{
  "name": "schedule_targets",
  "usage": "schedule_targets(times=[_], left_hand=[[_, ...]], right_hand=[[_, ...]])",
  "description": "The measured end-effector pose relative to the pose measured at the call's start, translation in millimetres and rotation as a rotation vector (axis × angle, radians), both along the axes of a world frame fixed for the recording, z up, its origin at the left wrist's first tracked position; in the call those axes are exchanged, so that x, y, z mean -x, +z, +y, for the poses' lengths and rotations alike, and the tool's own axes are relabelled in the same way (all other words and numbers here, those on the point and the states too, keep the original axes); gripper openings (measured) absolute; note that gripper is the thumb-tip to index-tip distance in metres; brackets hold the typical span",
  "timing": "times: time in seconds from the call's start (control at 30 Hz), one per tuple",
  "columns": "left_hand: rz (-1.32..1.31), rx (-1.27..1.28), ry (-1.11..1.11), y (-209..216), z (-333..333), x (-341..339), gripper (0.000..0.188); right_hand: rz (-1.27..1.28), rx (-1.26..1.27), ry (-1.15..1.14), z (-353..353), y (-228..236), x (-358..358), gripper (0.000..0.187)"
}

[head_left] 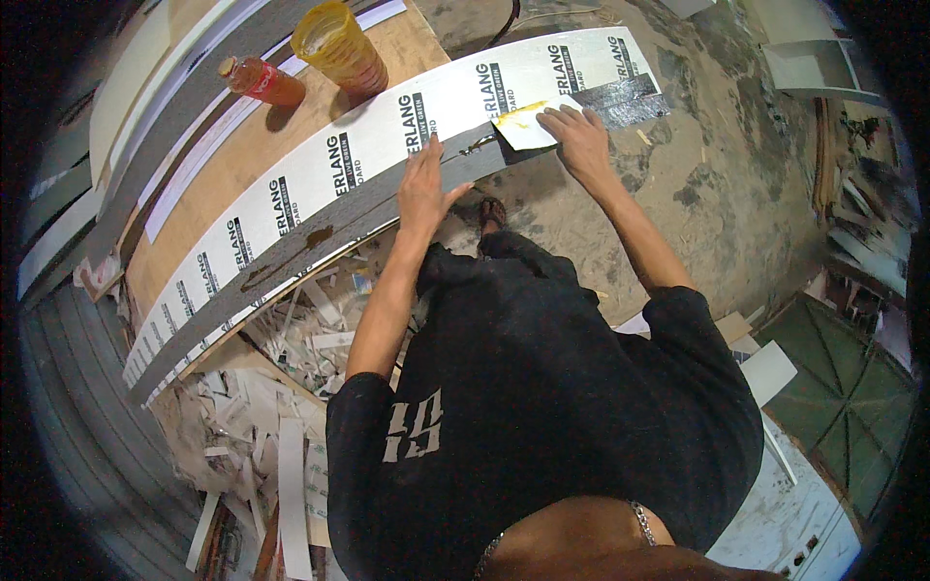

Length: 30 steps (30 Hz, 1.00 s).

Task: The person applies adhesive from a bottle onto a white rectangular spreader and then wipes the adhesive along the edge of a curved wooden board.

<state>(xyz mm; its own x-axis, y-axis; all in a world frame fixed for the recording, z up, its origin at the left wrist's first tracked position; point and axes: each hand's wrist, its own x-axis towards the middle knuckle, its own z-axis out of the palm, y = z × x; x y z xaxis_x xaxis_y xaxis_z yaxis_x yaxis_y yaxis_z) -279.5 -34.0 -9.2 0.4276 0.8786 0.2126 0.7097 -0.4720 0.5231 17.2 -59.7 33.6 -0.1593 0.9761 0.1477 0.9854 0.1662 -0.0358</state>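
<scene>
My left hand point(422, 189) lies flat and open, fingers together, pressing on the long grey strip point(320, 237) that runs along the near edge of the bench point(242, 160), just beside the white printed board point(387, 131). My right hand point(579, 137) is spread open with its fingertips holding down a small white card point(528, 126) smeared with yellow glue, which lies on the strip's far right end where it overhangs the bench corner. An orange plastic jar point(339, 44) and a small red bottle point(262, 80) stand well apart near the far edge, and paper offcuts point(291, 387) litter the floor below the near edge.
</scene>
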Motion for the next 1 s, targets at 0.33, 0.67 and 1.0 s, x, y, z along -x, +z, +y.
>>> schedule_targets(times=[0.33,0.67,1.0], left_hand=[[-0.008,0.053,-0.002,0.6,3.7,-0.4,0.106],[-0.07,0.097,-0.006,6.2,3.0,2.9,0.086],[-0.097,0.123,-0.004,-1.7,0.6,5.0,0.074]], right_hand=[[0.044,0.08,0.051,-43.4,18.1,25.7,0.046],[0.072,-0.093,-0.159,-12.7,11.4,-10.8,0.038],[0.125,0.067,-0.029,-3.8,21.3,27.2,0.025]])
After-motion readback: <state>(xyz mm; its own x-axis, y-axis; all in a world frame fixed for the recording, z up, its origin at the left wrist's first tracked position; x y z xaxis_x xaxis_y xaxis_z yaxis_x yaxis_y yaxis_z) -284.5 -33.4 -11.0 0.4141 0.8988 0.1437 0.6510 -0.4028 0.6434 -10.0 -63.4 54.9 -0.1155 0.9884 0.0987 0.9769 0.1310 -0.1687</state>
